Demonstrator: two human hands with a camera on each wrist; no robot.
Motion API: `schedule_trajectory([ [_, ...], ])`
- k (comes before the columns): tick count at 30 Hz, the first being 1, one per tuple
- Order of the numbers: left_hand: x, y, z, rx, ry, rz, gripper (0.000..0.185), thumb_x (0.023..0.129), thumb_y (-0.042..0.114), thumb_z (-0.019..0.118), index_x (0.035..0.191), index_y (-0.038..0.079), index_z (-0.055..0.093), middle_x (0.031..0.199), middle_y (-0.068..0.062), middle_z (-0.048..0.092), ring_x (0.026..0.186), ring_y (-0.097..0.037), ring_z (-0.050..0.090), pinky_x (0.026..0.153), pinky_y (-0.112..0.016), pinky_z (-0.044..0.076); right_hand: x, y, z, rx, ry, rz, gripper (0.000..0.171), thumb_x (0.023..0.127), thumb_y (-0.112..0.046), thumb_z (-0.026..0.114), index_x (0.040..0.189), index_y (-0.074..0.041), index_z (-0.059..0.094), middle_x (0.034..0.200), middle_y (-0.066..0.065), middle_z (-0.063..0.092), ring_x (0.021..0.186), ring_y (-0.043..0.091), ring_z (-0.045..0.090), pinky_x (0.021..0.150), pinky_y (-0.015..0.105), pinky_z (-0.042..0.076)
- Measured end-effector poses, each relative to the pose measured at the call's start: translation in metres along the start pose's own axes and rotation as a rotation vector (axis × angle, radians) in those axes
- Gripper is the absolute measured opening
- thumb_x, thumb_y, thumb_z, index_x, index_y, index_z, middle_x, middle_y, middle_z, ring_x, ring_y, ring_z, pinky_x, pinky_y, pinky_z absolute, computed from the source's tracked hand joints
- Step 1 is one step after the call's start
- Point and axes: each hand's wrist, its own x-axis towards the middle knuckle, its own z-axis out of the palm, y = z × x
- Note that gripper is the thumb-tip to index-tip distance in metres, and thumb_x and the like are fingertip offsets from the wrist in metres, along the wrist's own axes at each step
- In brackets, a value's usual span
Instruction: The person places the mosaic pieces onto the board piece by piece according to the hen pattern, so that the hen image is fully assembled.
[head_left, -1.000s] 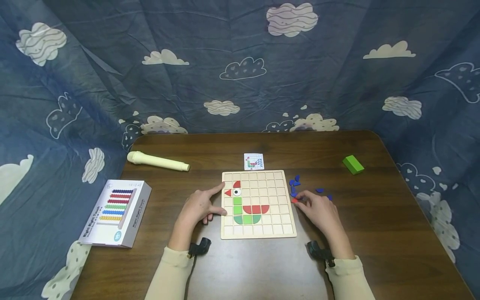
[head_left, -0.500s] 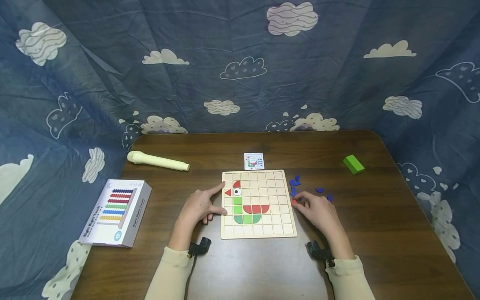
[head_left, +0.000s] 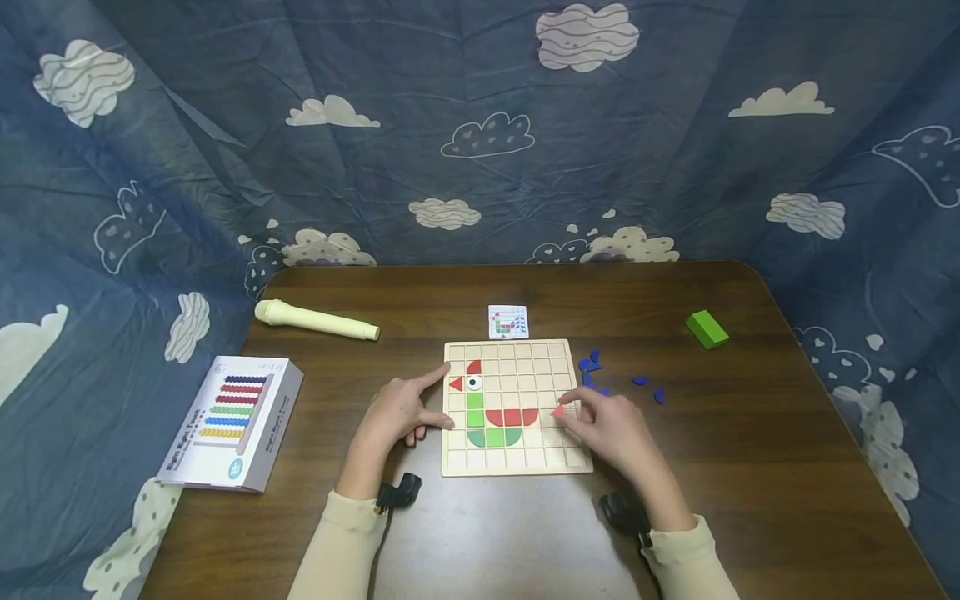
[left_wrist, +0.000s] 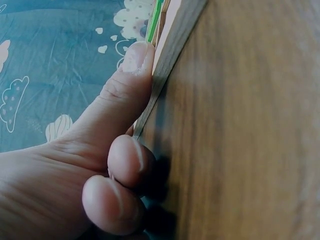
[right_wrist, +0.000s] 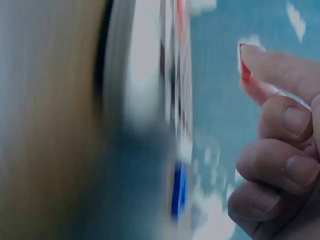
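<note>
A pale wooden grid board (head_left: pixel 517 462) lies in the middle of the table, bearing a bird figure of red and green tiles (head_left: pixel 493 417). My left hand (head_left: pixel 401 410) rests at the board's left edge, forefinger and thumb stretched onto it; in the left wrist view the thumb (left_wrist: pixel 131 75) presses the board's edge (left_wrist: pixel 165 60). My right hand (head_left: pixel 603 425) hovers over the board's right part and pinches a small red piece (head_left: pixel 558 410), which the blurred right wrist view shows as a red piece (right_wrist: pixel 244 67) at my fingertips.
Loose blue pieces (head_left: pixel 592 365) lie right of the board. A small pattern card (head_left: pixel 507 322) sits behind it. A cream tube (head_left: pixel 315 321), a white abacus box (head_left: pixel 232 421) and a green block (head_left: pixel 706 328) are on the brown table (head_left: pixel 750 467). Blue cloud cloth surrounds it.
My right hand has lifted the red piece from beside the board's right edge and carried it left over the board. The left hand has stayed put.
</note>
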Motion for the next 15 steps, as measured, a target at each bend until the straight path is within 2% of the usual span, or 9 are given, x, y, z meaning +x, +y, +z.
schedule_trajectory([
  [3,-0.001,0.001,-0.001,-0.003,0.0,0.002,0.099,0.065,0.05,0.088,0.15,0.048,0.036,0.048,-0.001,0.056,0.039,-0.015,0.057,0.042,-0.027,0.046,-0.006,-0.028,0.014,0.048,-0.063,-0.119,0.02,0.085,-0.035,0.08,0.1,-0.025,0.072,0.052,-0.015,0.041,0.046,0.0,0.034,0.045,0.02,0.028],
  [6,-0.001,0.001,-0.001,-0.011,-0.003,-0.002,0.099,0.066,0.05,0.088,0.15,0.049,0.036,0.049,-0.001,0.056,0.04,-0.015,0.057,0.042,-0.027,0.046,-0.01,-0.046,0.03,0.047,-0.119,-0.204,0.017,0.085,-0.038,0.078,0.096,-0.027,0.071,0.052,-0.019,0.039,0.046,-0.004,0.033,0.045,0.018,0.027],
  [10,0.0,0.0,-0.001,-0.009,0.0,0.001,0.098,0.066,0.05,0.087,0.15,0.049,0.037,0.049,-0.001,0.056,0.04,-0.015,0.057,0.042,-0.028,0.047,-0.012,-0.057,0.046,-0.018,-0.137,-0.242,0.016,0.084,-0.042,0.078,0.092,-0.031,0.071,0.052,-0.021,0.038,0.046,-0.004,0.034,0.046,0.019,0.026],
  [15,-0.001,-0.001,0.0,0.01,0.009,0.02,0.098,0.067,0.051,0.086,0.151,0.046,0.037,0.048,0.0,0.057,0.039,-0.015,0.058,0.042,-0.028,0.046,-0.012,-0.058,0.057,-0.09,-0.122,-0.26,0.018,0.083,-0.045,0.079,0.093,-0.032,0.072,0.052,-0.02,0.038,0.046,-0.003,0.033,0.046,0.019,0.024],
])
